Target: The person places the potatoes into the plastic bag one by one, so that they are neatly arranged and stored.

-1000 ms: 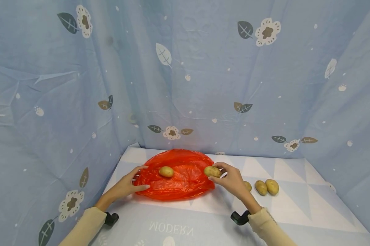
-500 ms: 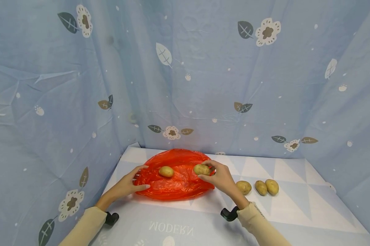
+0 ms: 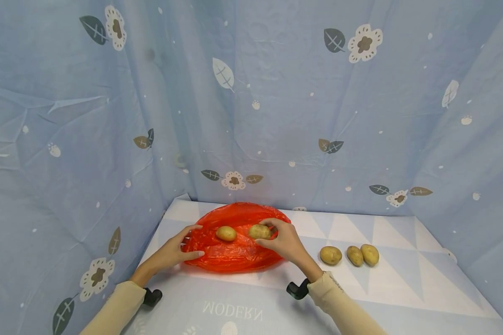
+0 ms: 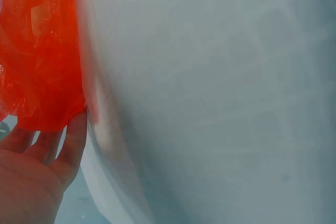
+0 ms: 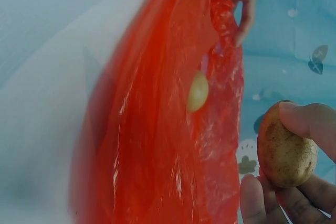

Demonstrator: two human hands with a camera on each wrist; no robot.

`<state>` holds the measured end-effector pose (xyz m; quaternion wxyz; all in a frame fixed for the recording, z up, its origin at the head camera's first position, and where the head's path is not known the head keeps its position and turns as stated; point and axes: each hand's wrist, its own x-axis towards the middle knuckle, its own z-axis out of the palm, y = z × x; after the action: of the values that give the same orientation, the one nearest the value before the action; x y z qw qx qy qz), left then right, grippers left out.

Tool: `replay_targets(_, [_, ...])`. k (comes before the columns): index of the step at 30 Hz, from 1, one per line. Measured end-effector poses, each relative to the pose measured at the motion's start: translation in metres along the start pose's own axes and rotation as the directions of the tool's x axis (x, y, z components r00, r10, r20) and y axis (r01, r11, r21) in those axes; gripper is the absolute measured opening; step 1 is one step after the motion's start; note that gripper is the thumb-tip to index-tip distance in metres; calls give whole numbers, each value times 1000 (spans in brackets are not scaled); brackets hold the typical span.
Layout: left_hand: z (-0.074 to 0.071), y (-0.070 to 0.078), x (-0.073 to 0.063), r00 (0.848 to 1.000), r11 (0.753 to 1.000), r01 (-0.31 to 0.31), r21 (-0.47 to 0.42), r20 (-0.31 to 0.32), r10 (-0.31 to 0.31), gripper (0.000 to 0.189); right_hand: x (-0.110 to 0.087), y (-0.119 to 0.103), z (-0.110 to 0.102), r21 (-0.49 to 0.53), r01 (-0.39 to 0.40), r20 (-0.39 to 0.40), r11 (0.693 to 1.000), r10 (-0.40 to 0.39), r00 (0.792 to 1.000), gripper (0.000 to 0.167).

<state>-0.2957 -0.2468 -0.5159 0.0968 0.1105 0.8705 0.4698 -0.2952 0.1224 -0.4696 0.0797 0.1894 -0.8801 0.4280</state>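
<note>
A red plastic bag (image 3: 243, 258) lies on the table with its mouth spread, and one potato (image 3: 226, 233) rests in it. My left hand (image 3: 174, 251) touches the bag's left end, its thumb and index finger extended and spread apart. The left wrist view shows its other fingertips partly covered by the red film. My right hand (image 3: 286, 239) pinches a second potato (image 5: 286, 148) between thumb and fingers, over the right half of the bag's mouth. That potato is to the right of the one in the bag.
To the right of the bag, a potato (image 3: 330, 255) lies alone on the patterned tablecloth (image 3: 402, 288), with a smaller potato (image 3: 354, 256) and another potato (image 3: 370, 255) side by side beyond it. A blue floral curtain (image 3: 276, 116) closes off the back and sides.
My right hand has carried its potato leftward, from the bag's right edge to over the mouth, uncovering the lone potato on the table. My left hand and the bag look unchanged.
</note>
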Motion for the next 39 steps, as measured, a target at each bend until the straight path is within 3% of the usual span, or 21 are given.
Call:
replay_targets(14, [1, 1, -1, 1000, 1000, -5, 16, -3, 5, 84, 11, -13, 28, 21, 64, 67, 998, -65, 996, 39])
replay_targets(21, [2, 1, 0, 1000, 1000, 4, 6, -12, -4, 85, 14, -16, 46, 6, 22, 105, 1000, -23, 994, 41])
replay_targets(33, [1, 1, -2, 999, 999, -47, 12, -7, 47, 82, 17, -22, 68, 2, 20, 141, 1000, -20, 990, 44])
replay_targets(39, [2, 1, 0, 999, 999, -38, -1, -4, 38, 82, 18, -23, 80, 0, 25, 161, 1000, -24, 987, 41])
